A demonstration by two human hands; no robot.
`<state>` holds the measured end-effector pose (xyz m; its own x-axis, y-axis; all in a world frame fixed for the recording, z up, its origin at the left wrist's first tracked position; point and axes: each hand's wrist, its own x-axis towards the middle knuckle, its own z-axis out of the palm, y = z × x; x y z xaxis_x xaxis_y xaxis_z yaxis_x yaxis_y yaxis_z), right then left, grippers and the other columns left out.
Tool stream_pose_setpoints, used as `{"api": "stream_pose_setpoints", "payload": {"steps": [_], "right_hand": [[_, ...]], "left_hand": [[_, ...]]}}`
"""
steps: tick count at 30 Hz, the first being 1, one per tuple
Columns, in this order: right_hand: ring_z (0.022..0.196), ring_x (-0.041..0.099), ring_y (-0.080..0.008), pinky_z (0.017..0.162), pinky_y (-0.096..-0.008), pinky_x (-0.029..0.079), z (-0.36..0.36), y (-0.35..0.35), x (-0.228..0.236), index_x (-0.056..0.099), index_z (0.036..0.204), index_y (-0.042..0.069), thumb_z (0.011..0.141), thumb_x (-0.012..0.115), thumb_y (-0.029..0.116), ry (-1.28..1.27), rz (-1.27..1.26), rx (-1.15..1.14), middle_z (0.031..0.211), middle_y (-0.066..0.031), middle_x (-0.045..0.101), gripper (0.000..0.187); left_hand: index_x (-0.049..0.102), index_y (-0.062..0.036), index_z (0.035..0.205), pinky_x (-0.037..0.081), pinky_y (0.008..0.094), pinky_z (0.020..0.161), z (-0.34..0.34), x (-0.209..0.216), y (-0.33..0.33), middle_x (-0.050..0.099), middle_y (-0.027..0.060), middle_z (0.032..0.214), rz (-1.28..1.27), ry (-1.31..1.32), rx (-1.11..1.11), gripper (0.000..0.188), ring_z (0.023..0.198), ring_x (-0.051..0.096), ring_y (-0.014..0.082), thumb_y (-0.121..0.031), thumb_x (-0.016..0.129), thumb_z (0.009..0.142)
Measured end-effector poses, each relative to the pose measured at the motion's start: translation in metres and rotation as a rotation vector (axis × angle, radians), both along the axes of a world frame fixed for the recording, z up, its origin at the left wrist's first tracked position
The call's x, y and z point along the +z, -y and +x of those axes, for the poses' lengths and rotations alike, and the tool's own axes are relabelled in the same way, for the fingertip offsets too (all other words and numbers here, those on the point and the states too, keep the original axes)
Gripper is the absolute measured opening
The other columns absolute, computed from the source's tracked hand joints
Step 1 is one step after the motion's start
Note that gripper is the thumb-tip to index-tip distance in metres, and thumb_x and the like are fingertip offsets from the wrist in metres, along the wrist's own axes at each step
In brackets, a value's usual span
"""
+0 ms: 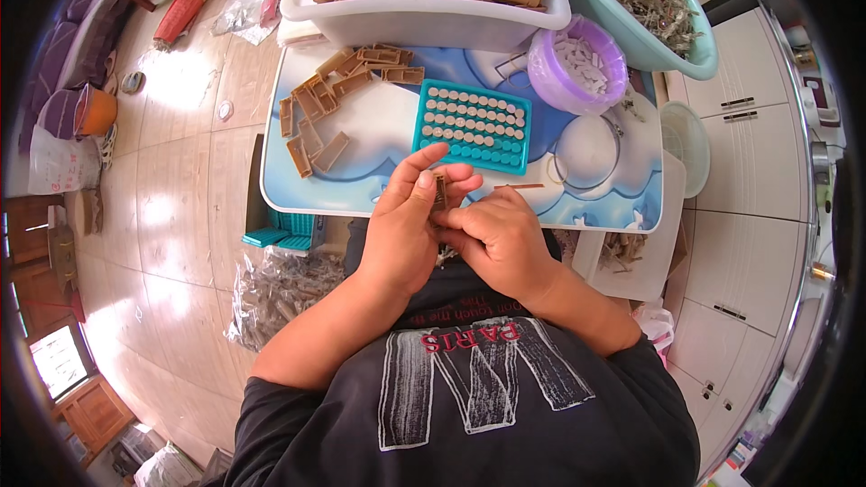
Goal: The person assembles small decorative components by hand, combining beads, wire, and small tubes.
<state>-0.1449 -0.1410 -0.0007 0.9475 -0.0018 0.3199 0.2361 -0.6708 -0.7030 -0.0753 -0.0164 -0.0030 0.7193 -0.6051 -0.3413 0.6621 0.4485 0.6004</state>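
I see my left hand (403, 221) and right hand (494, 236) both pinching a small brown clip (439, 191); looks light, stiff; best gripped by its edges.

Both hands, left hand (403, 221) and right hand (494, 239), are pinching a small brown clip (440, 189) before the teal tray (473, 125) on the table (379, 126).

We see a teal tray (473, 124) dotted with pale pegs, brown clips (317, 108) on a blue-and-white cloud-patterned table (379, 182), and a lilac bowl (577, 64).
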Motion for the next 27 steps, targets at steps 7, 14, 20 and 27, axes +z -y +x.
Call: {"api": "stream_pose_setpoints", "payload": {"steps": [7,14,20,27], "right_hand": [[0.065,0.057,-0.0195,0.064,-0.0334,0.037,0.003,0.004,0.002,0.065,0.092,0.009,0.074,0.069,0.012,0.114,-0.03,-0.055,0.067,-0.0009,0.06,0.019],[0.068,0.056,-0.0219,0.066,-0.0349,0.039,0.004,0.01,0.0,0.066,0.088,0.008,0.073,0.069,0.01,0.208,-0.02,-0.133,0.073,-0.0031,0.059,0.016],[0.076,0.051,-0.0225,0.07,-0.0358,0.039,0.009,0.019,0.01,0.067,0.083,0.009,0.069,0.069,0.01,0.062,-0.15,-0.118,0.079,-0.0025,0.052,0.015],[0.078,0.052,-0.0217,0.073,-0.037,0.037,0.01,0.025,0.015,0.062,0.074,0.009,0.066,0.068,0.011,0.02,-0.231,-0.068,0.08,-0.0013,0.054,0.01]], "left_hand": [[0.035,-0.0005,0.13,0.044,0.038,0.095,0.0,0.004,0.002,0.054,0.0178,0.116,0.052,-0.018,-0.042,0.035,0.111,0.054,0.0286,-0.016,0.033,0.099],[0.032,-0.0038,0.135,0.046,0.0265,0.079,-0.002,0.009,0.002,0.056,0.0107,0.111,0.098,-0.032,-0.089,0.037,0.098,0.056,0.0157,-0.015,0.035,0.099],[0.028,-0.0017,0.139,0.043,0.0284,0.091,-0.003,-0.011,-0.009,0.055,0.01,0.111,0.154,0.066,-0.317,0.044,0.104,0.055,0.0145,-0.013,0.04,0.098],[0.036,0.001,0.13,0.041,0.0202,0.071,-0.002,-0.015,-0.002,0.054,0.0033,0.096,0.115,-0.005,-0.325,0.037,0.081,0.049,0.0061,-0.015,0.044,0.097]]}}
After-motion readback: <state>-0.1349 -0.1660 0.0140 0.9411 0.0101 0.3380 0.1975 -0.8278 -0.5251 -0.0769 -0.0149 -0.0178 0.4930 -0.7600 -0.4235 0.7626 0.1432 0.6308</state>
